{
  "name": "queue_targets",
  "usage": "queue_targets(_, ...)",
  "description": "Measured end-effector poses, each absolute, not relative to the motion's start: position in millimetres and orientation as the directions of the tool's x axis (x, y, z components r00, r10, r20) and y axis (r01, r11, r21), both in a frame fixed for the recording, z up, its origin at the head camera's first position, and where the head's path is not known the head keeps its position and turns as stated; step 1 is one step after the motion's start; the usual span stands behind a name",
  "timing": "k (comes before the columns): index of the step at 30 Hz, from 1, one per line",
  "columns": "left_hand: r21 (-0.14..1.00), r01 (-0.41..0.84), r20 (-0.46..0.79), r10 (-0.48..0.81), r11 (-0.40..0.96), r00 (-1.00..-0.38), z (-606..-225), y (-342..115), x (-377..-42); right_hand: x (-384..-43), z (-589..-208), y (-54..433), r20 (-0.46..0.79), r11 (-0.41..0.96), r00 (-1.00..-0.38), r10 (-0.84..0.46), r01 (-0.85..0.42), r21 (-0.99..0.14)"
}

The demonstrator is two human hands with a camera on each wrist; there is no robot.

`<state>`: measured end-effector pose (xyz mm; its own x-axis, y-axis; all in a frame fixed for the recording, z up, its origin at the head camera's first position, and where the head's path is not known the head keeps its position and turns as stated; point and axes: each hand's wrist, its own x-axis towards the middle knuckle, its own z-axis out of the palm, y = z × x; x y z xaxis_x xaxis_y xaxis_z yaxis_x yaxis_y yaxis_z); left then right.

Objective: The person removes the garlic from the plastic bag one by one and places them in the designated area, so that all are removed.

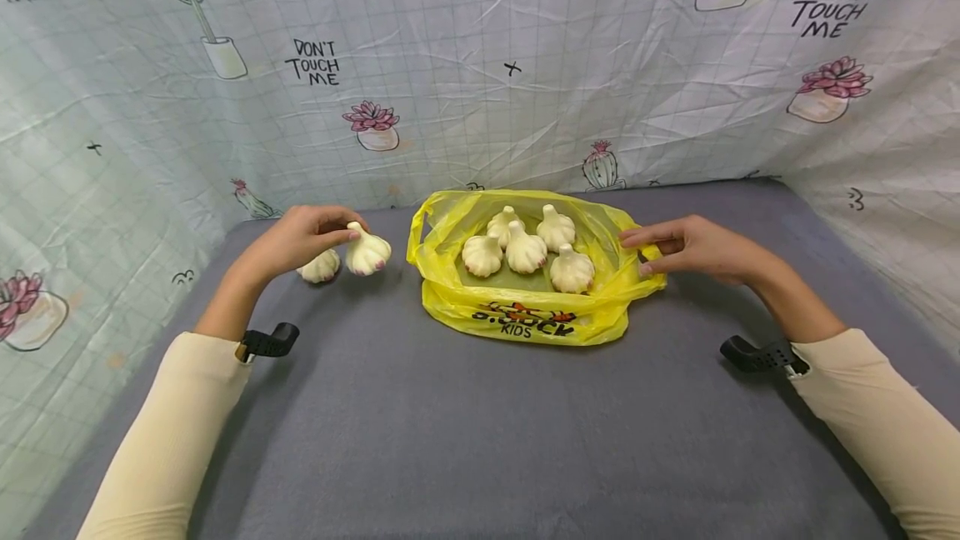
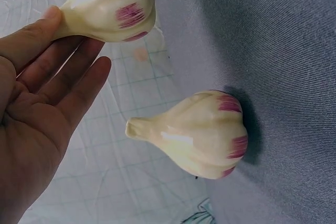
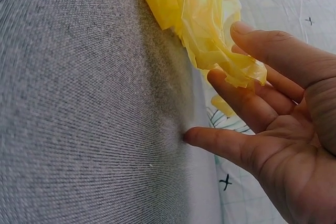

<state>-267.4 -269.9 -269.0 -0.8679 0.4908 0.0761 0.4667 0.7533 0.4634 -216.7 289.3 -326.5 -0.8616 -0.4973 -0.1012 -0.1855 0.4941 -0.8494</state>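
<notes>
My left hand (image 1: 303, 236) pinches a garlic bulb (image 1: 367, 252) by its neck between thumb and fingers, lifted off the cloth. Cream with purple patches, it looks glossy in the left wrist view. Just beside it, a second garlic bulb (image 2: 194, 135) rests on the surface, partly hidden by my hand in the head view. The yellow plastic bag (image 1: 525, 319) lies with its mouth spread wide, and several garlic bulbs (image 1: 527, 250) sit inside. At its right end, my right hand (image 1: 701, 248) holds the bag's edge loosely between thumb and fingers, the little finger extended.
Grey cloth (image 1: 465, 423) covers the table. A pale printed curtain (image 1: 450, 48) with plant drawings hangs behind and along both sides. Each wrist wears a black camera mount (image 1: 272, 340).
</notes>
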Motion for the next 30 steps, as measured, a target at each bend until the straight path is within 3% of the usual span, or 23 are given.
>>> queue_targets(30,0.395,0.552,0.037,0.587,0.735,-0.809,-268.5,-280.4,-280.5,-213.3,-329.2,287.5,-0.086,0.480,-0.861,-0.502,-0.194,-0.855)
